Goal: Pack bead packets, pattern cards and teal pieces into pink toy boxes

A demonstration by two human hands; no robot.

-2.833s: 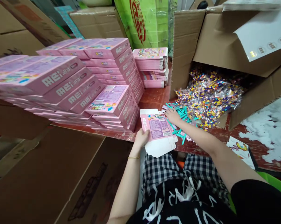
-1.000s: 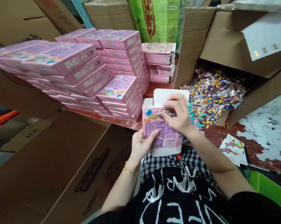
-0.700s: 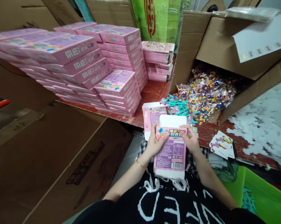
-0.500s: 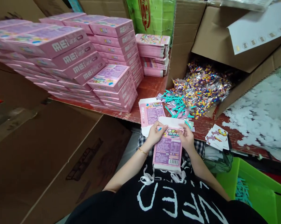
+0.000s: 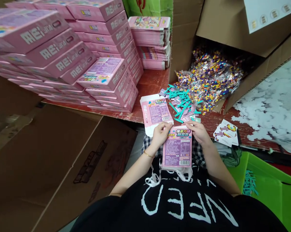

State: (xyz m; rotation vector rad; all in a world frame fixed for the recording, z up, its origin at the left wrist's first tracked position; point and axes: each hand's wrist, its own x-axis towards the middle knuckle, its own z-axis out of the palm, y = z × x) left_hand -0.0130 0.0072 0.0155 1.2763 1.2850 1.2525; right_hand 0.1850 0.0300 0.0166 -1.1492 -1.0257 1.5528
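Over my lap, a pink and purple cardboard box [image 5: 177, 149] lies between my hands with its printed, barcoded side up. My left hand [image 5: 161, 132] pinches its upper left corner. At the upper right corner, the fingers of my right hand [image 5: 198, 131] grip the top edge. The white flap no longer shows above that edge. Just beyond my left hand, another flat pink box [image 5: 156, 112] with white flaps rests on the table edge. Teal plastic hammer-shaped pieces [image 5: 182, 100] and small packets are heaped beyond the held box.
Stacked pink boxes [image 5: 48, 45] fill the table's left, with flattened cartons [image 5: 149, 38] behind. Bags of coloured beads [image 5: 211, 83] spill from a cardboard box. White pieces [image 5: 268, 103] and printed cards [image 5: 226, 132] are at right. A green bin [image 5: 271, 190] stands below.
The box's white top flap stood up earlier and is now folded down out of sight. My right hand has shifted to the top right corner. The view has tilted and moved closer.
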